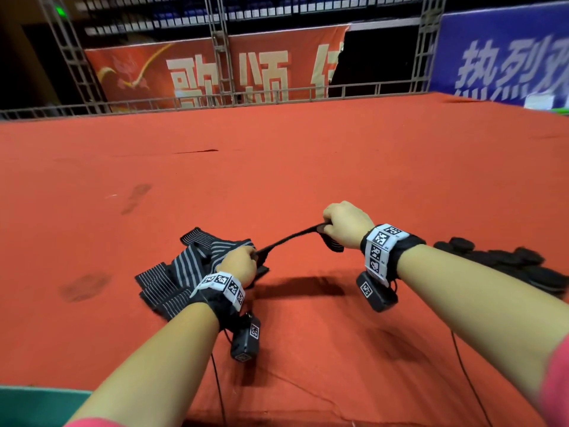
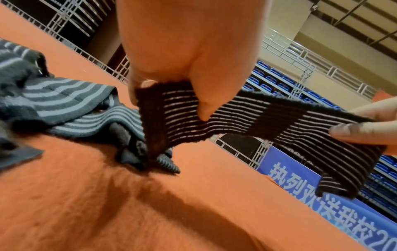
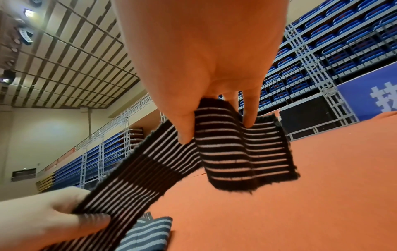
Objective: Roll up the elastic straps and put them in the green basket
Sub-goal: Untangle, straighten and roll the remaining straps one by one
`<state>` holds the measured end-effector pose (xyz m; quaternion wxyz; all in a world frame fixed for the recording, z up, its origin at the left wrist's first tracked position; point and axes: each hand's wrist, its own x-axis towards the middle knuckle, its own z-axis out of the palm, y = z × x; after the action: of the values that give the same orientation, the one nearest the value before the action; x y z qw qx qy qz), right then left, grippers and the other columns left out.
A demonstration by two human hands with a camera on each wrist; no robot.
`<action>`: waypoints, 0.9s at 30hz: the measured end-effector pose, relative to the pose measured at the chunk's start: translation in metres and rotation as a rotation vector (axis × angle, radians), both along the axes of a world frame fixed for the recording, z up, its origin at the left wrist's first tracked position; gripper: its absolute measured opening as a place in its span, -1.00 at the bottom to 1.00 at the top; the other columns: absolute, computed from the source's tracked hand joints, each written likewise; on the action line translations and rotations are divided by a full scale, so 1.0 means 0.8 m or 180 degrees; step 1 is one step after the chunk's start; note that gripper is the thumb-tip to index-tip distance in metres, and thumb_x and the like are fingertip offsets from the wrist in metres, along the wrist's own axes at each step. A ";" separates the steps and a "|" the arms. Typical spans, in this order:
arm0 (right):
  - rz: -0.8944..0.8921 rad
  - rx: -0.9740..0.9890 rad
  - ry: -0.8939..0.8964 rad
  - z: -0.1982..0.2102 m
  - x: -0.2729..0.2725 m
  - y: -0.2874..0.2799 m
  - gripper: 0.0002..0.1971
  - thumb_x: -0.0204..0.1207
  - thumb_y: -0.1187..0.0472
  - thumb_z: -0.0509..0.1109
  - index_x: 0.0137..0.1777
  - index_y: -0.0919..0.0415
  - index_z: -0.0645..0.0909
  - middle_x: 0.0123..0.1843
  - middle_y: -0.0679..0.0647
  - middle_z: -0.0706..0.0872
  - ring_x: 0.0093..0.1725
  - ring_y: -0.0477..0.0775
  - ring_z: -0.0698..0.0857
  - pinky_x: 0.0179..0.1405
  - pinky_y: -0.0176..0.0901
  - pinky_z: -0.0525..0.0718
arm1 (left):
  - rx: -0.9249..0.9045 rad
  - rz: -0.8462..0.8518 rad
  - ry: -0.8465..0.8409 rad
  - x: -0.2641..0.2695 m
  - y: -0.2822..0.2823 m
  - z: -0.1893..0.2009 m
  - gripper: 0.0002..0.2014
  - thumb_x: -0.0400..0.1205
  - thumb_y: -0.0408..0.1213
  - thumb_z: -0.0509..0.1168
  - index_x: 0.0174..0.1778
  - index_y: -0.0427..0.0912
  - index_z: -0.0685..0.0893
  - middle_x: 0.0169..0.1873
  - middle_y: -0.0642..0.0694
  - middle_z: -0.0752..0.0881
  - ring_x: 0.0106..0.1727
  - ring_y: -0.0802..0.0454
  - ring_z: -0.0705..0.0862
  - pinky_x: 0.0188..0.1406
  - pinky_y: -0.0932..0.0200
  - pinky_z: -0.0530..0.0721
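Strap (image 1: 292,237) pinched taut between left hand (image 1: 238,263) and right hand (image 1: 346,224), short tail dangling below right fingers. Risk: elastic snapping free if either pinch slackens (basket not in view). Pile (image 1: 181,272) beside left hand.

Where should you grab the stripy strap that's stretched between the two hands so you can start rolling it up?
Probably at its free end, the short flap hanging past the right hand. The strap is a flat band held off the red cloth, so pinch across its width from the right side, thumb under and fingers on top. The left hand grips the other end beside the strap pile.
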<state>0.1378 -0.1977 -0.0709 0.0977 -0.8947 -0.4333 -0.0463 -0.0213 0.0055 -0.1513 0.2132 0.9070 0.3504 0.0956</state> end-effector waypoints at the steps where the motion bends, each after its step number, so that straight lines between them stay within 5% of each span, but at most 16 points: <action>1: -0.0090 0.0031 -0.0027 0.004 -0.001 -0.007 -0.71 0.66 0.02 0.31 -0.27 0.10 0.47 -0.18 0.01 0.58 0.09 0.25 0.60 -0.13 -0.04 0.39 | -0.0001 0.0023 -0.0092 -0.004 -0.001 0.005 -0.81 0.65 -0.28 0.24 0.00 0.00 0.76 -0.07 -0.15 0.78 0.05 -0.22 0.72 0.06 -0.05 0.67; 4: -0.0224 0.0088 -0.0115 0.013 -0.003 -0.023 -0.80 0.67 0.00 0.29 -0.13 0.07 0.47 -0.14 0.05 0.66 0.08 0.25 0.66 -0.07 0.00 0.33 | -0.0078 0.0000 -0.0339 -0.015 -0.005 0.017 -0.81 0.65 -0.30 0.31 0.07 -0.03 0.80 -0.10 -0.19 0.81 0.01 -0.20 0.75 -0.03 0.09 0.64; 7: -0.0244 0.0109 -0.0019 0.020 -0.002 -0.044 -0.82 0.64 -0.02 0.34 -0.08 0.05 0.50 0.01 0.09 0.74 0.10 0.23 0.67 -0.05 0.00 0.38 | -0.0118 -0.0008 -0.0438 -0.030 -0.012 0.031 -0.88 0.58 -0.35 0.39 -0.07 -0.05 0.78 -0.24 -0.14 0.78 -0.09 -0.13 0.76 -0.10 0.16 0.60; 11: -0.0222 0.0158 0.0246 0.021 0.005 -0.079 -0.86 0.54 0.08 0.49 0.02 0.03 0.61 0.06 0.07 0.74 0.14 0.20 0.68 0.06 0.00 0.56 | -0.0172 0.0058 -0.0474 -0.051 -0.014 0.039 -0.86 0.51 -0.35 0.46 -0.03 -0.13 0.80 -0.20 -0.12 0.83 -0.10 -0.10 0.80 0.02 0.03 0.75; 16: -0.0151 0.0015 0.0419 0.013 0.002 -0.123 -0.71 0.49 0.31 0.48 0.19 0.08 0.69 0.14 0.08 0.74 0.16 0.15 0.70 0.16 -0.02 0.65 | -0.0324 0.0308 -0.0755 -0.076 -0.018 0.042 -0.91 0.48 -0.36 0.51 -0.17 -0.10 0.77 -0.31 -0.12 0.81 -0.18 -0.13 0.81 -0.08 0.00 0.79; 22: -0.0563 0.0127 0.0509 -0.007 0.008 -0.169 -0.84 0.53 0.22 0.49 0.09 0.08 0.73 0.11 0.13 0.78 0.13 0.19 0.72 0.12 -0.03 0.67 | -0.0217 0.0587 -0.0711 -0.110 -0.038 0.043 -0.90 0.49 -0.32 0.51 -0.22 -0.16 0.70 -0.38 -0.09 0.71 -0.30 -0.07 0.69 -0.31 0.18 0.46; 27: -0.0756 0.0548 0.0790 -0.030 -0.007 -0.199 -0.88 0.59 0.18 0.43 0.05 0.20 0.70 0.00 0.15 0.74 0.10 0.24 0.70 0.02 -0.08 0.58 | -0.0382 0.0763 -0.0822 -0.134 -0.049 0.023 -0.80 0.50 -0.29 0.56 -0.08 -0.24 0.69 -0.26 -0.12 0.71 -0.19 -0.13 0.71 -0.29 0.13 0.62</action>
<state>0.1322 -0.3569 -0.0952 0.2204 -0.9268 -0.3037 0.0162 -0.1287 -0.0337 -0.1331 0.2972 0.8246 0.4307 0.2149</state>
